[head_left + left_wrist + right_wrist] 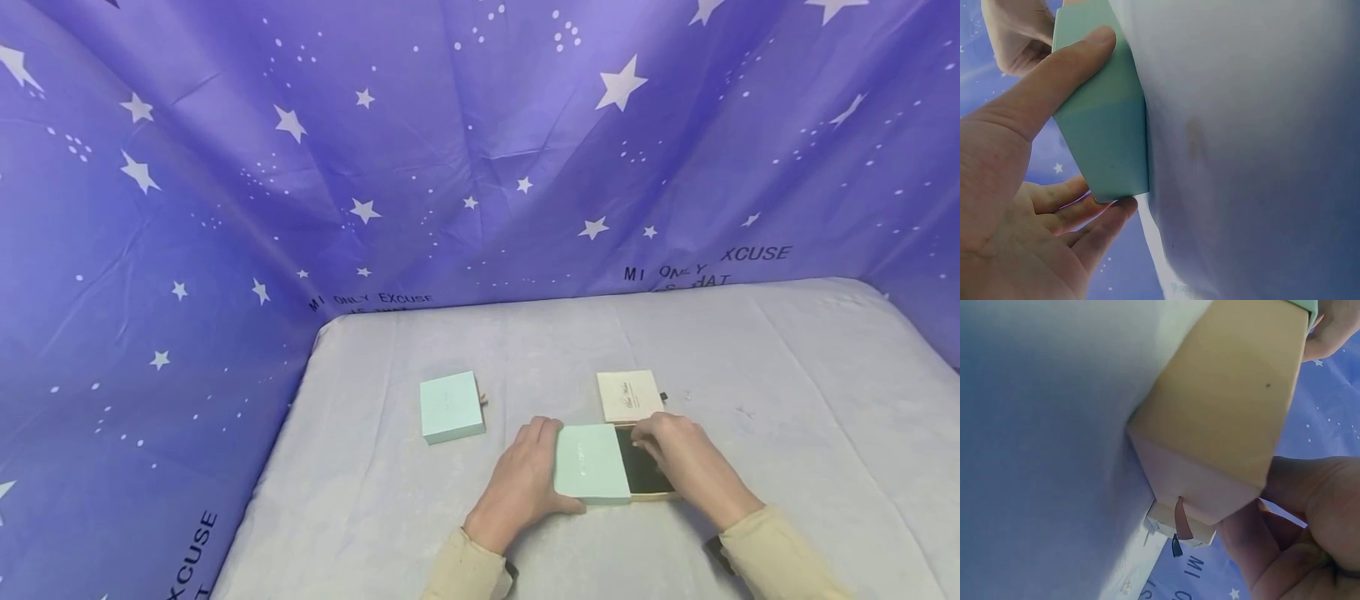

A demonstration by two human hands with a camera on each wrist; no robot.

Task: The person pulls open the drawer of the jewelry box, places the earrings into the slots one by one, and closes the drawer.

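Observation:
A mint-green drawer box [588, 462] lies on the table with its cream inner tray [1222, 394] slid out to the right. In the head view the tray's dark lining [637, 467] shows. My left hand [525, 475] grips the mint sleeve, thumb on the near side and fingers at the far side. Over the open tray is my right hand [693, 462], its fingers bent down toward the lining. Whether those fingertips pinch something small is hidden. A ribbon pull [1182, 520] hangs from the tray's end in the right wrist view.
Another mint box [452, 407], closed, sits to the left. Just behind the open box lies a cream box [630, 396] with dark lettering and a black tab. Small shiny bits [687, 395] lie right of it on the pale cloth-covered table [375, 517]. A purple star-patterned curtain [465, 150] hangs behind.

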